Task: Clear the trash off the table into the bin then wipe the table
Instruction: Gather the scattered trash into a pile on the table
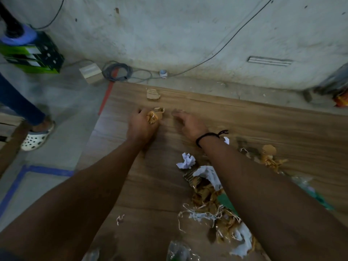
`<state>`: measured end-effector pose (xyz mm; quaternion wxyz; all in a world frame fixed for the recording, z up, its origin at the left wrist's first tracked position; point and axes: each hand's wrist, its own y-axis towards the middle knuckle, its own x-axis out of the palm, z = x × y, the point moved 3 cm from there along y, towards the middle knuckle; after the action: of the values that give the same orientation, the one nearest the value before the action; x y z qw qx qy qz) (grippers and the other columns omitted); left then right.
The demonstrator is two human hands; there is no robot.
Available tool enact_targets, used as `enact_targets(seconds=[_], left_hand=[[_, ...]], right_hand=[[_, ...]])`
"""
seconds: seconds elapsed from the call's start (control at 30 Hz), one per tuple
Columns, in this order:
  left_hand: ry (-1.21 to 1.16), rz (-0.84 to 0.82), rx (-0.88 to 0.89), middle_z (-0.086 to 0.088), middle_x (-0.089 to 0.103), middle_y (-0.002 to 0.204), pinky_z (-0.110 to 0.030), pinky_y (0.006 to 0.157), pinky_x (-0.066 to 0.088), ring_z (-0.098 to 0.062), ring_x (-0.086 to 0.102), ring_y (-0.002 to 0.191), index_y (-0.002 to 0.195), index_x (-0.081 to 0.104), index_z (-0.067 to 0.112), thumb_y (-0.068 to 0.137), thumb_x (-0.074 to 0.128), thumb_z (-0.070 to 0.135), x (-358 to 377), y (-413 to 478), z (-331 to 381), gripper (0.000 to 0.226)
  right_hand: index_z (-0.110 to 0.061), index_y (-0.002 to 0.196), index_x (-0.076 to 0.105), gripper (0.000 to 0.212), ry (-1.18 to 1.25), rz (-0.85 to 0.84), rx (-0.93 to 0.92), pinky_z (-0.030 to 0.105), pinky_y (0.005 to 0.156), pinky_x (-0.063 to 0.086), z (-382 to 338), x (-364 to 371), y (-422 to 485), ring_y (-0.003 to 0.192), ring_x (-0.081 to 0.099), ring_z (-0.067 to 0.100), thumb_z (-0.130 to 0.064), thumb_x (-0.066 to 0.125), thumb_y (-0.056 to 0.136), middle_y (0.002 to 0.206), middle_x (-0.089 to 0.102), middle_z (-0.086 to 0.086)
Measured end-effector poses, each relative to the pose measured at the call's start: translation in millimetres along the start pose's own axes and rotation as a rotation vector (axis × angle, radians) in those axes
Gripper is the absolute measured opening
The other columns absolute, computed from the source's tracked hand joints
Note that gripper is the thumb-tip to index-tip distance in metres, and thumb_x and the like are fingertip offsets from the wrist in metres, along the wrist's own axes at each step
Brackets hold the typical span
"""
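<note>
— Where are the hands, going by the crumpled white paper ball (186, 160)?

— Both are past the ball, toward the wall side of the wooden table (263, 125). The left hand (140, 127) is beyond it and to the left, with its fingers curled tight round a wad of brown paper scraps (155, 116) that pokes out of the fist.

— And the other one?

— The right hand (188, 123), with a black cord (207, 137) at the wrist, is straight beyond the ball. Its fingers are loose and reach forward low over the wood. I see nothing held in them, though the tips are blurred.

— What trash lies on the table?

— A torn cardboard piece (153, 94) sits farthest beyond the ball, near the table's far edge. On the near side of the ball lies the big heap (211, 200) of brown shreds, white paper and string, partly under the right forearm. To the right of the ball there is a smaller clump of brown scraps (269, 155). Clear plastic (178, 251) lies nearest of all, at the bottom of the view.

— Anyone else?

— Far left of the ball, off the table, a person's leg and a white clog (37, 136) stand on the floor
</note>
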<state>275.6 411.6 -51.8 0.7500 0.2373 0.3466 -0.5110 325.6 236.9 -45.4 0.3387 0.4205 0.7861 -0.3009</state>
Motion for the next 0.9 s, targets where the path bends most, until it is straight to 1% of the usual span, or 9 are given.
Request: enact_targets(seconds=[0.1, 0.17, 0.27, 0.5, 0.6, 0.67, 0.77, 0.83, 0.9], left_hand=[[-0.066, 0.02, 0.04, -0.011, 0.05, 0.119, -0.037, 0.088, 0.048, -0.027, 0.052, 0.105, 0.115, 0.059, 0.013, 0.075, 0.077, 0.035, 5.1, -27.2, 34.5, 0.049], [-0.112, -0.007, 0.089, -0.013, 0.048, 0.121, -0.036, 0.089, 0.046, -0.026, 0.05, 0.108, 0.112, 0.059, 0.01, 0.069, 0.08, 0.042, 10.6, -47.9, 61.7, 0.058], [-0.184, -0.015, 0.156, -0.014, 0.048, 0.114, -0.034, 0.085, 0.044, -0.024, 0.05, 0.101, 0.105, 0.059, 0.006, 0.064, 0.08, 0.05, 16.5, -81.5, 101.7, 0.063], [-0.232, -0.077, 0.302, -0.005, 0.041, 0.104, -0.033, 0.08, 0.043, -0.018, 0.045, 0.091, 0.103, 0.054, 0.008, 0.077, 0.064, 0.058, 28.7, -170.0, 194.8, 0.057], [-0.195, -0.166, 0.386, -0.008, 0.042, 0.108, -0.035, 0.085, 0.044, -0.022, 0.048, 0.097, 0.106, 0.053, 0.011, 0.075, 0.054, 0.071, 45.4, -204.4, 224.0, 0.068], [-0.123, -0.204, 0.434, -0.009, 0.042, 0.111, -0.037, 0.086, 0.045, -0.025, 0.049, 0.1, 0.111, 0.052, 0.015, 0.077, 0.038, 0.075, 59.4, -224.2, 234.6, 0.07], [0.156, -0.217, 0.41, -0.012, 0.045, 0.114, -0.04, 0.09, 0.039, -0.029, 0.045, 0.106, 0.118, 0.047, 0.018, 0.086, 0.017, 0.066, 81.8, -244.7, 236.5, 0.065], [0.343, -0.207, 0.379, -0.014, 0.046, 0.119, -0.042, 0.09, 0.035, -0.031, 0.043, 0.11, 0.123, 0.043, 0.018, 0.092, 0.025, 0.053, 93.4, -252.0, 229.7, 0.05], [0.468, -0.222, 0.372, -0.016, 0.045, 0.125, -0.044, 0.093, 0.035, -0.034, 0.043, 0.113, 0.124, 0.041, 0.015, 0.092, 0.036, 0.043, 100.9, -257.8, 221.3, 0.043]], right_hand=[[-0.024, 0.139, 0.047, 0.065, 0.074, 0.027, 0.024, 0.032, 0.115, 0.028, -1.9, -8.3, -25.2, 0.139, 0.035, 0.019, 0.011, 0.049, 0.084, 0.153, 0.037, 0.001], [-0.024, 0.139, 0.047, 0.062, 0.116, 0.061, 0.025, 0.029, 0.114, 0.027, -0.3, -25.1, -46.2, 0.14, 0.034, 0.017, 0.007, 0.052, 0.085, 0.154, 0.035, -0.001], [-0.019, 0.14, 0.047, 0.056, 0.11, 0.117, -0.006, 0.03, 0.115, 0.027, 13.3, -60.2, -88.4, 0.141, 0.032, 0.017, 0.002, 0.054, 0.088, 0.155, 0.033, 0.0], [-0.015, 0.141, 0.044, 0.067, 0.06, 0.227, -0.032, 0.036, 0.115, 0.031, 68.1, -131.9, -211.4, 0.141, 0.033, 0.019, 0.015, 0.049, 0.082, 0.154, 0.035, 0.003], [-0.019, 0.14, 0.045, 0.061, 0.045, 0.221, -0.035, 0.038, 0.11, 0.037, 82.5, -143.3, -250.7, 0.136, 0.041, 0.023, 0.006, 0.056, 0.085, 0.15, 0.04, 0.004], [-0.021, 0.14, 0.044, 0.055, 0.019, 0.198, -0.031, 0.04, 0.107, 0.04, 87.4, -143.6, -272.6, 0.132, 0.046, 0.026, -0.003, 0.054, 0.089, 0.148, 0.044, 0.005], [-0.026, 0.139, 0.044, 0.049, 0.003, 0.162, -0.053, 0.04, 0.098, 0.045, 93.6, -137.9, -295.5, 0.122, 0.053, 0.027, -0.008, 0.048, 0.094, 0.141, 0.05, 0.004], [-0.028, 0.139, 0.042, 0.055, -0.018, 0.111, -0.052, 0.038, 0.097, 0.045, 103.1, -128.8, -300.0, 0.12, 0.052, 0.024, -0.001, 0.046, 0.091, 0.14, 0.05, 0.003], [-0.027, 0.141, 0.039, 0.056, -0.078, 0.053, -0.025, 0.039, 0.102, 0.042, 114.8, -116.9, -298.9, 0.127, 0.046, 0.022, 0.0, 0.043, 0.092, 0.145, 0.045, 0.001]])
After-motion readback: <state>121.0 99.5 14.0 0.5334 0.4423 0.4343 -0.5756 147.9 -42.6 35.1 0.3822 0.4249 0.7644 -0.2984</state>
